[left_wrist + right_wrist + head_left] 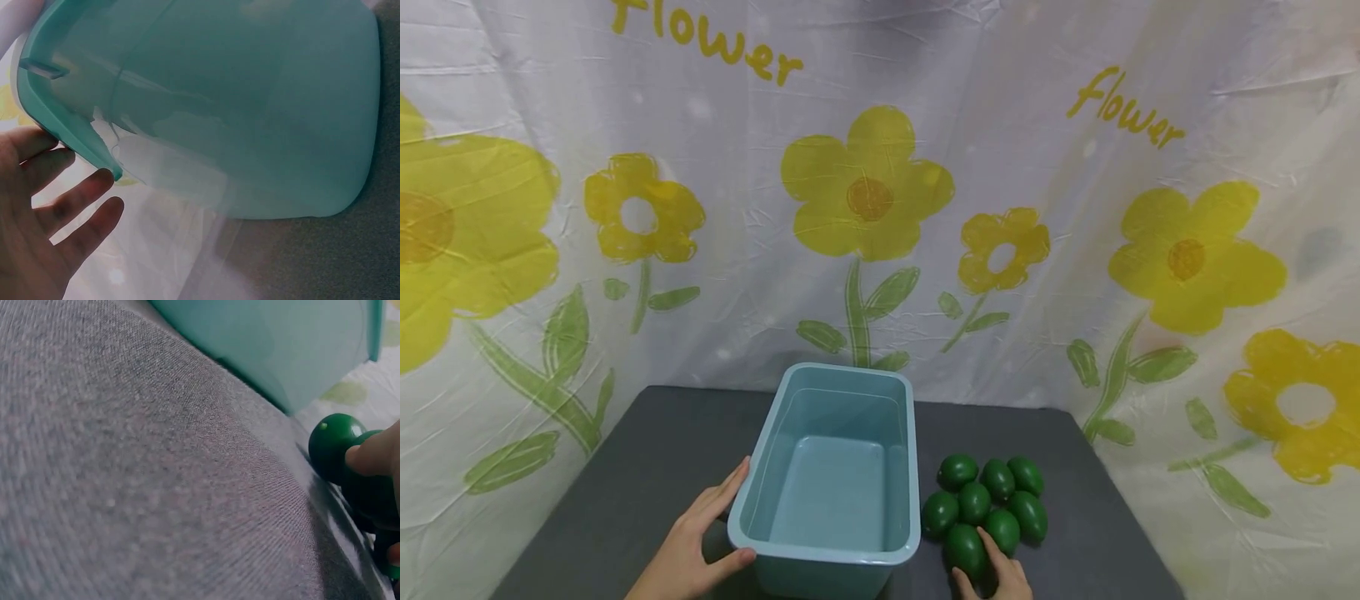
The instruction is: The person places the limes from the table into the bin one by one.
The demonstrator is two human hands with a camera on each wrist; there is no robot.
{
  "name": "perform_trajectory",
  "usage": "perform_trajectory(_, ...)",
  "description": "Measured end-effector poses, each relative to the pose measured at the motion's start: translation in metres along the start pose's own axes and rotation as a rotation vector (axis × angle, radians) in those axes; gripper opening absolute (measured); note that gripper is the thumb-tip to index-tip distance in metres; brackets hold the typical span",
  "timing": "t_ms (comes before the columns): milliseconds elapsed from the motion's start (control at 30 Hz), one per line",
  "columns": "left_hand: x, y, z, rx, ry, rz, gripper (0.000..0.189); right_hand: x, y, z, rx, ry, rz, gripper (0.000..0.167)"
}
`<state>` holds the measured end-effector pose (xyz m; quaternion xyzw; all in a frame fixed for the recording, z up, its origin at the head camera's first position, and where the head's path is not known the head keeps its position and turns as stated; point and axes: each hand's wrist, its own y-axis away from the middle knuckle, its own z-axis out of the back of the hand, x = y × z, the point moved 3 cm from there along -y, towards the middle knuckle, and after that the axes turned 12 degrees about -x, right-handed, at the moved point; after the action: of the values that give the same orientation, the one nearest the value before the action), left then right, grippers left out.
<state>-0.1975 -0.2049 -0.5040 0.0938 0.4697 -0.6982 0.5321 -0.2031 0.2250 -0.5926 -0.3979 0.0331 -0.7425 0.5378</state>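
A light blue-green plastic bin stands on the dark tabletop with nothing inside it. My left hand rests at its near left corner, thumb on the near rim and fingers along the left rim. The left wrist view shows those fingers spread and nearly straight against the bin's edge. To the right of the bin, my right hand pinches the nearest dark green oval fruit between thumb and finger. Several similar smooth green fruits lie clustered just beyond it. In the right wrist view, the hand is partly cut off at the edge.
The dark grey cloth-covered table extends on both sides of the bin. A white curtain printed with yellow flowers hangs behind the table and along both sides.
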Motion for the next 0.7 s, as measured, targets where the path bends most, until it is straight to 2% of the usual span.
perform_trajectory(133,-0.001,0.000,-0.001,-0.006,0.007,0.001,0.102,-0.002,-0.002,0.002,0.014,-0.016,-0.082,0.068)
perform_trajectory(233,-0.002,0.000,-0.001,-0.011,0.005,-0.010,0.101,-0.002,-0.005,0.004,0.008,-0.075,-0.157,0.068)
perform_trajectory(500,0.000,0.000,-0.003,-0.020,-0.001,-0.033,0.102,0.002,-0.014,0.014,-0.004,-0.342,-0.376,0.062)
perform_trajectory(700,0.003,0.002,-0.003,-0.029,0.003,-0.039,0.102,0.008,-0.023,0.022,-0.032,-0.385,-0.446,0.071)
